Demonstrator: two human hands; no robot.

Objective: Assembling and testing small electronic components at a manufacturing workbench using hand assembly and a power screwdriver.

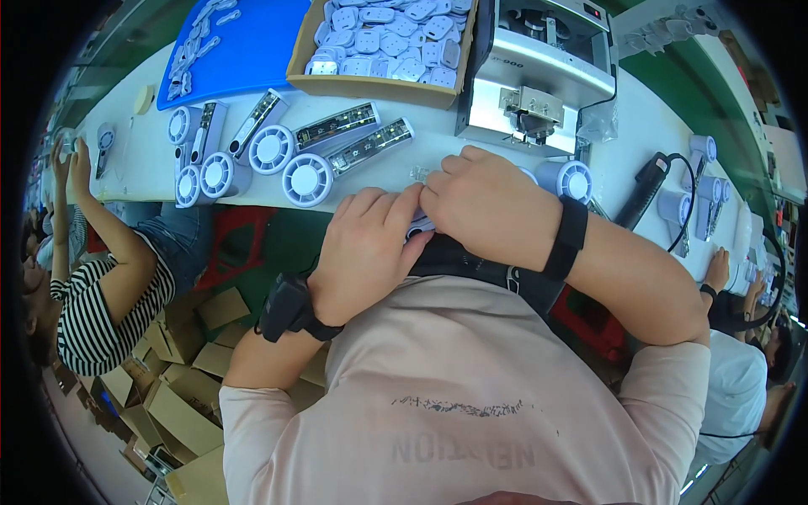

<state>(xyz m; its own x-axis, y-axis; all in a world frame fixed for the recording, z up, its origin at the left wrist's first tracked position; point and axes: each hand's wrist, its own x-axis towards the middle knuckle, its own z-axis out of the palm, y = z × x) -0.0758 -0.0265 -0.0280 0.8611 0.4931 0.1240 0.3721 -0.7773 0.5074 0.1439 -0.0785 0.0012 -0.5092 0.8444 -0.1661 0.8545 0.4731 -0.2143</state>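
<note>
White small part (420, 224) pinched between left hand (364, 252) and right hand (488, 206), at table edge (252, 204), fans just beyond.

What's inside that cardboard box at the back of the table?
The cardboard box is piled with small pale blue-grey plastic shells, rounded, loosely heaped to the rim. Whatever lies beneath the top layer is covered, and the box's far end runs out of the picture.

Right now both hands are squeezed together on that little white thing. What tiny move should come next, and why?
Probably spread the fingers a little to check the small white part. The left hand and right hand meet over it at the table edge and hide nearly all of it, so how it sits cannot be told. The half-built fan units lie beyond the hands, untouched.
</note>
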